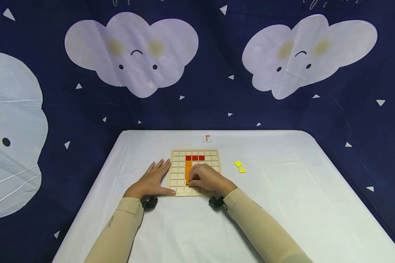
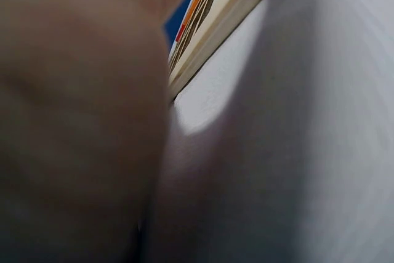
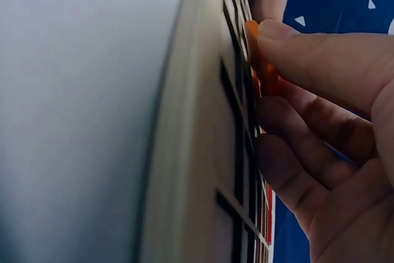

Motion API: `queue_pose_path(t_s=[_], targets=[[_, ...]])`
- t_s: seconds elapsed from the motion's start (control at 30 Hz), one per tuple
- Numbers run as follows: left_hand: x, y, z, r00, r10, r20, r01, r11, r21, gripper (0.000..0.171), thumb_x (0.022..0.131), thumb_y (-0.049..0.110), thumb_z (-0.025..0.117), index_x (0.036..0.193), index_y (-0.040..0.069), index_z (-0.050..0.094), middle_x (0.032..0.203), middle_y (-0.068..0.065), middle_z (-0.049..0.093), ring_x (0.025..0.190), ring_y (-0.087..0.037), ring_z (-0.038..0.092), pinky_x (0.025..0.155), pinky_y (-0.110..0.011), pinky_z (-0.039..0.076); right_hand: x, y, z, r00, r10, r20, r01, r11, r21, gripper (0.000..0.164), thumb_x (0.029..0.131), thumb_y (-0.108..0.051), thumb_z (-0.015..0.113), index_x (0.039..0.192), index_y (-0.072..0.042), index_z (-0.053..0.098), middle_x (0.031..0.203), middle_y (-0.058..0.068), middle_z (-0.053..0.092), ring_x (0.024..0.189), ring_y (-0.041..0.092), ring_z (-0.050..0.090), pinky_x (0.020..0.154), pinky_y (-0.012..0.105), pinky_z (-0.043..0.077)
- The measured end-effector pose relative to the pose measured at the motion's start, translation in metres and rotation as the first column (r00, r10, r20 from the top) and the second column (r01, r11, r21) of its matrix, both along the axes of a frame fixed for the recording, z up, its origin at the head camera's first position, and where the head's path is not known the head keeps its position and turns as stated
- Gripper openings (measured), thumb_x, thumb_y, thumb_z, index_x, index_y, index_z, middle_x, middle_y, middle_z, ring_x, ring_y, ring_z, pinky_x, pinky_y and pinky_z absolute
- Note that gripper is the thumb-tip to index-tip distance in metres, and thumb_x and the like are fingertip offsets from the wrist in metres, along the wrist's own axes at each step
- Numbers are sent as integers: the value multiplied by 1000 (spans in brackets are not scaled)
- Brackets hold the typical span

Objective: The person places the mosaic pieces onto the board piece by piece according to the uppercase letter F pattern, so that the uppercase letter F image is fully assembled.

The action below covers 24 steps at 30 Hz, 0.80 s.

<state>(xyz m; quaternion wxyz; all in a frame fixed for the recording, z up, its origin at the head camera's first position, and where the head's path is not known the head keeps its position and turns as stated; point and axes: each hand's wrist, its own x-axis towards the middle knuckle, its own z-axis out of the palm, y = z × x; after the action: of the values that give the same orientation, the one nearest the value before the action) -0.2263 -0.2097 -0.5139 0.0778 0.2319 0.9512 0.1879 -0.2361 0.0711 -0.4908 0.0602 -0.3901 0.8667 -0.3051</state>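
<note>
A wooden grid board (image 1: 174, 176) lies on the white table. Three red tiles (image 1: 195, 158) form a row near its top, and a column of orange tiles (image 1: 188, 164) runs down from the leftmost red one. Thumb and fingers of my right hand (image 1: 210, 178) pinch an orange tile (image 3: 268, 77) at the column's lower end; in the right wrist view it stands tilted against the grid. My left hand (image 1: 153, 179) lies with spread fingers at the board's left edge, thumb on the lower left corner. The right hand hides part of the board's lower right.
Two yellow tiles (image 1: 240, 167) lie right of the board on the white table (image 1: 299, 190). Behind the board is a small card (image 1: 208, 138) with a printed grid and a red and orange figure. A dark blue cloth with clouds (image 1: 217, 106) hangs beyond the table's far edge.
</note>
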Motion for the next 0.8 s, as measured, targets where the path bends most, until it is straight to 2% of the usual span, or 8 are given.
queue_pose_path(t_s=[0.2,0.33,0.43,0.63,0.73,0.8], targets=[[-1,0,0,1000,-10,-9,10,1000,4,137,70,82,78,167,4,22,174,-11,17,159,-32,9,127,-51,-1,5,-4,-3,996,19,-88,-16,999,29,6,93,-13,84,91,-14,79,93,-10,67,88,7,62,85,22,54],[-2,0,-1,1000,-16,-12,17,1000,4,137,70,81,78,167,3,22,174,-12,17,159,-33,9,127,-51,-1,10,-9,-4,981,34,-191,-22,998,63,4,92,-7,84,95,-9,82,98,-5,71,94,9,66,90,21,54],[-2,-2,-2,1000,-16,-14,16,1000,5,137,70,82,78,167,3,22,174,-11,17,159,-32,9,127,-51,0,15,-12,-3,971,28,-236,-5,995,97,5,93,-5,83,95,-9,82,102,-3,69,95,10,66,90,19,54],[-1,-3,-2,1000,-14,-9,14,1000,11,137,70,81,78,167,3,22,174,-11,16,159,-31,8,127,-51,-1,23,-8,-3,970,12,-242,16,993,114,6,94,-9,83,99,-9,81,110,-2,61,99,12,61,89,19,53],[-2,-3,-3,1000,-11,-6,11,1000,8,137,70,83,78,168,4,22,174,-11,16,159,-31,8,127,-51,-1,23,3,-3,976,-12,-218,27,997,67,11,95,-12,82,105,-9,80,111,-1,60,100,13,60,90,23,54],[-2,-2,-3,1000,-7,-8,7,1000,0,138,69,84,77,168,5,21,174,-10,16,160,-30,8,127,-50,-1,21,14,-3,979,-55,-194,60,998,21,12,97,-12,80,108,-8,79,112,-2,61,102,13,59,92,27,54]])
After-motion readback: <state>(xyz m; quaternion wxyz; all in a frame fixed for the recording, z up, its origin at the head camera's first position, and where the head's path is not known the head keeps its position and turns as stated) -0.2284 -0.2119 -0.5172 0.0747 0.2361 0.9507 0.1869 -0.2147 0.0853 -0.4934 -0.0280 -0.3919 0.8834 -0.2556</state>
